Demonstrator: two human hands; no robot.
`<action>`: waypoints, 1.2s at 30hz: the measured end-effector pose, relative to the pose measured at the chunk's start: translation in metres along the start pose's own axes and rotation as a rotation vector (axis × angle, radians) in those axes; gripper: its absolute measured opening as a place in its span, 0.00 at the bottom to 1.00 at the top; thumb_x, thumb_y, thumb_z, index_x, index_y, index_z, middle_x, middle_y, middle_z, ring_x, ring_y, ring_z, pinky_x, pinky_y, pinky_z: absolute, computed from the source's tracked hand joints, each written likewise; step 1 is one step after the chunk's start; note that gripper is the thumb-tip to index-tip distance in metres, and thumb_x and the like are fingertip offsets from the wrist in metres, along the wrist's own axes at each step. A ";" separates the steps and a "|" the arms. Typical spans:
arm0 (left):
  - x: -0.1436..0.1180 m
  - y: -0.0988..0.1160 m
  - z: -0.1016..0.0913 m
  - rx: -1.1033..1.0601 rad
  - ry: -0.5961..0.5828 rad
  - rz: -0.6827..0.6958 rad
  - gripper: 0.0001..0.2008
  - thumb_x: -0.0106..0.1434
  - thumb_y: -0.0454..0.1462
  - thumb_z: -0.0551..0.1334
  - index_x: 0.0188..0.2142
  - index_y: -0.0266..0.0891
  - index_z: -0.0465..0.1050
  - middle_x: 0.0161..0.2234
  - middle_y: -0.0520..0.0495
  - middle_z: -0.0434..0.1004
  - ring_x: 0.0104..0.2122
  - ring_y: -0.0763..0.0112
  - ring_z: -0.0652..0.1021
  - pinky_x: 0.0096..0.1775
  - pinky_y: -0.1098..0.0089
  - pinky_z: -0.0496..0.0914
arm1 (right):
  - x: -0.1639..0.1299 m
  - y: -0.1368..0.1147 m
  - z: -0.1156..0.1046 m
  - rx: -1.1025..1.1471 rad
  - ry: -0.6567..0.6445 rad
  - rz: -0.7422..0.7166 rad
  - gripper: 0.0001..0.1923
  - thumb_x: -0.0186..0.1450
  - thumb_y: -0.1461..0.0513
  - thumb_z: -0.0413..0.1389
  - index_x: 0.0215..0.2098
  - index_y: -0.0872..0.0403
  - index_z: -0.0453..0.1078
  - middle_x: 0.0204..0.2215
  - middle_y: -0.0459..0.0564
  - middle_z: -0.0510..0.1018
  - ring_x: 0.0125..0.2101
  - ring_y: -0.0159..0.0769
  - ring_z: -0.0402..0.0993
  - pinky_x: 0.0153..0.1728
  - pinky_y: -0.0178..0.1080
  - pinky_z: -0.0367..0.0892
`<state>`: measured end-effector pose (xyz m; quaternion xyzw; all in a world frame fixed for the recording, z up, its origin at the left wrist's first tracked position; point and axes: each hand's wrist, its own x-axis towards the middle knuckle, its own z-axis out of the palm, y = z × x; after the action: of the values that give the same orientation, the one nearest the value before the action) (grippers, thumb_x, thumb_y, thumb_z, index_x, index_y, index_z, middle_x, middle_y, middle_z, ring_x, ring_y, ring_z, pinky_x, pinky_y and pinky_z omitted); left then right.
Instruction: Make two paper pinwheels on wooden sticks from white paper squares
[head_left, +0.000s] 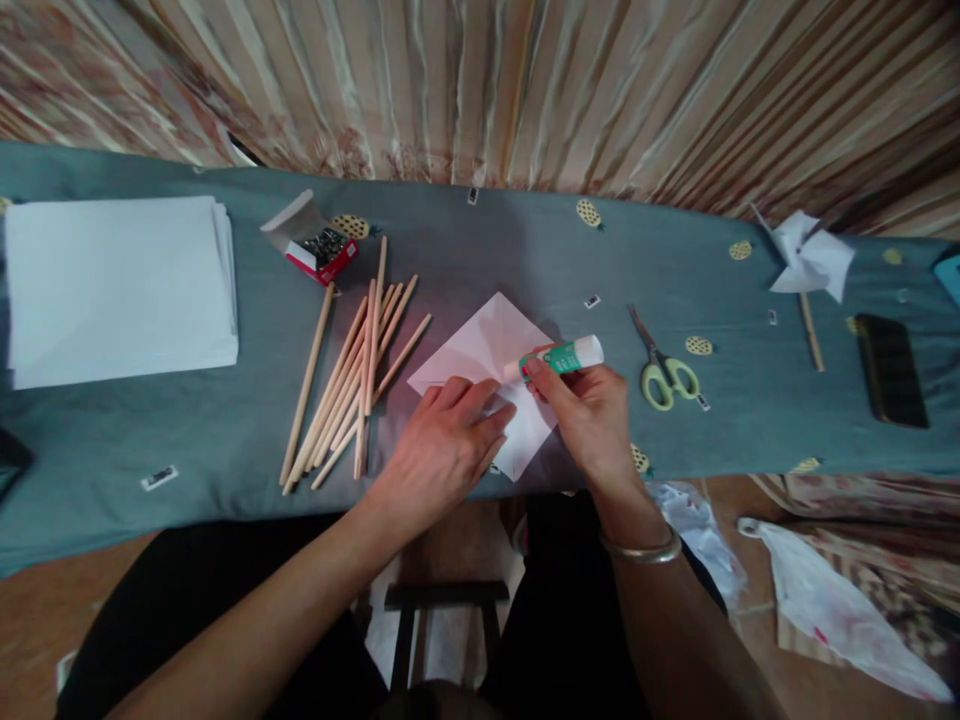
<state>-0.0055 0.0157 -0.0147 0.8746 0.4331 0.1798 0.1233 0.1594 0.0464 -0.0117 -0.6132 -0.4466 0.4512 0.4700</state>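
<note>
A square of white paper [480, 335] with crease lines lies cornerwise on the cloth in front of me. My left hand [450, 435] holds it down near its middle, fingers bent and pressed onto the paper. Wrapped around a green and white glue stick [559, 358], my right hand [592, 405] keeps the stick's uncapped end at the paper's centre. That end touches or nearly touches the sheet. Part of the lower left of the paper is hidden under my left hand.
Several wooden sticks [349, 380] lie left of the paper, below an open box of pins [322, 250]. A paper stack [124, 290] sits far left. Scissors [660, 365], a paper pinwheel [810, 255] on a stick and a phone [892, 370] lie to the right.
</note>
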 end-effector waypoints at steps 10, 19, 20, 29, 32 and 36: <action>-0.003 0.004 -0.006 0.013 -0.044 -0.040 0.13 0.68 0.37 0.55 0.49 0.38 0.73 0.48 0.41 0.73 0.42 0.57 0.70 0.39 0.59 0.69 | -0.005 -0.002 -0.002 -0.314 -0.027 -0.183 0.15 0.59 0.51 0.61 0.37 0.53 0.75 0.30 0.49 0.82 0.32 0.39 0.78 0.36 0.42 0.72; -0.003 0.004 -0.005 0.035 -0.022 -0.052 0.13 0.69 0.37 0.54 0.48 0.39 0.73 0.46 0.40 0.73 0.42 0.57 0.70 0.37 0.60 0.68 | -0.005 0.000 0.001 -0.372 -0.033 -0.250 0.14 0.60 0.53 0.61 0.38 0.53 0.74 0.32 0.48 0.82 0.33 0.38 0.78 0.38 0.42 0.72; -0.003 0.005 -0.005 0.037 -0.022 -0.051 0.13 0.69 0.37 0.54 0.48 0.39 0.73 0.45 0.40 0.73 0.41 0.57 0.70 0.37 0.60 0.68 | -0.006 0.000 0.001 -0.374 -0.036 -0.253 0.13 0.60 0.53 0.61 0.38 0.53 0.74 0.32 0.48 0.82 0.33 0.38 0.78 0.38 0.42 0.72; -0.004 0.004 -0.006 0.029 -0.032 -0.037 0.14 0.68 0.38 0.55 0.50 0.38 0.72 0.43 0.41 0.73 0.41 0.57 0.69 0.37 0.60 0.66 | -0.008 -0.002 0.002 -0.372 -0.068 -0.256 0.13 0.61 0.53 0.60 0.38 0.53 0.73 0.32 0.48 0.81 0.33 0.38 0.78 0.37 0.41 0.72; -0.004 0.004 -0.005 0.030 -0.038 -0.039 0.14 0.68 0.39 0.55 0.50 0.39 0.72 0.43 0.41 0.73 0.41 0.57 0.69 0.37 0.60 0.66 | -0.008 -0.002 0.003 -0.368 -0.091 -0.262 0.12 0.61 0.53 0.60 0.38 0.53 0.73 0.32 0.48 0.81 0.32 0.37 0.77 0.37 0.40 0.72; -0.004 0.004 -0.005 0.029 -0.036 -0.041 0.14 0.69 0.39 0.54 0.50 0.39 0.72 0.43 0.41 0.73 0.41 0.57 0.69 0.38 0.60 0.66 | -0.008 -0.002 0.003 -0.391 -0.119 -0.275 0.13 0.63 0.54 0.58 0.41 0.53 0.72 0.34 0.48 0.81 0.33 0.37 0.77 0.37 0.40 0.72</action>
<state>-0.0066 0.0107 -0.0095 0.8704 0.4511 0.1550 0.1221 0.1550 0.0394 -0.0088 -0.5983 -0.6315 0.3233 0.3725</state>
